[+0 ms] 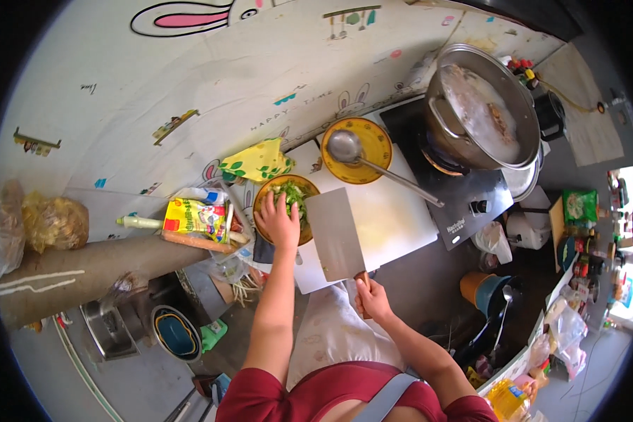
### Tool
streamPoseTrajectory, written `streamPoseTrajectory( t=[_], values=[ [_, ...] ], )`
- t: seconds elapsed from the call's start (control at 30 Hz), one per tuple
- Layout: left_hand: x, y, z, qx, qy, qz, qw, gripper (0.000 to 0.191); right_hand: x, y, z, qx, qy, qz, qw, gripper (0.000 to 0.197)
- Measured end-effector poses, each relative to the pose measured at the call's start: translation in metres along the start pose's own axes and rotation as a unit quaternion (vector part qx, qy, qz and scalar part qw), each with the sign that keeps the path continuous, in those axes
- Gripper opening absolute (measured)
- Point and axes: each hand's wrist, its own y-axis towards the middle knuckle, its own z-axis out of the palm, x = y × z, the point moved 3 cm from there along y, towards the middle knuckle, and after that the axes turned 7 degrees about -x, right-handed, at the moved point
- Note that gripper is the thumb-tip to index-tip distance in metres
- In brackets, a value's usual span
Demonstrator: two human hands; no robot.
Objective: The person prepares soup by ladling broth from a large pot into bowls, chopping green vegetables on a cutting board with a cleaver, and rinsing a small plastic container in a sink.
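Note:
My right hand [372, 298] grips the wooden handle of a broad cleaver [336, 232]. Its blade is raised over the left part of a white cutting board [395, 216], which carries a yellowish stain. With fingers spread, my left hand [280, 222] rests on chopped green vegetables [295, 198] in a yellow-orange bowl [312, 238]. Whether the fingertips pinch any of the greens is hidden. Behind the board, a second yellow bowl [356, 171] holds a metal ladle [344, 146], whose long handle slants over the board toward the cooktop.
A large metal pot [443, 126] with cloudy liquid and meat stands over a lit flame on the black gas cooktop [469, 211]. Left of the bowls are a yellow bag [258, 160] and a basket [248, 221] of packets. A thick pipe [121, 264] crosses the left side.

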Motion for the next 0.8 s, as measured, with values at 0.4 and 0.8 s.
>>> streamPoseTrajectory(
  t=[0.4,0.8],
  values=[
    [-0.029,0.006,-0.014,0.052,-0.1,0.044,0.993,0.055,-0.059,-0.008,-0.111,-0.193,0.068,-0.004,0.979,0.036],
    [-0.054,0.014,-0.024,-0.042,-0.125,0.176,0.976,0.03,-0.096,0.015,-0.105,-0.222,0.218,0.05,0.949,0.044]
  ],
)
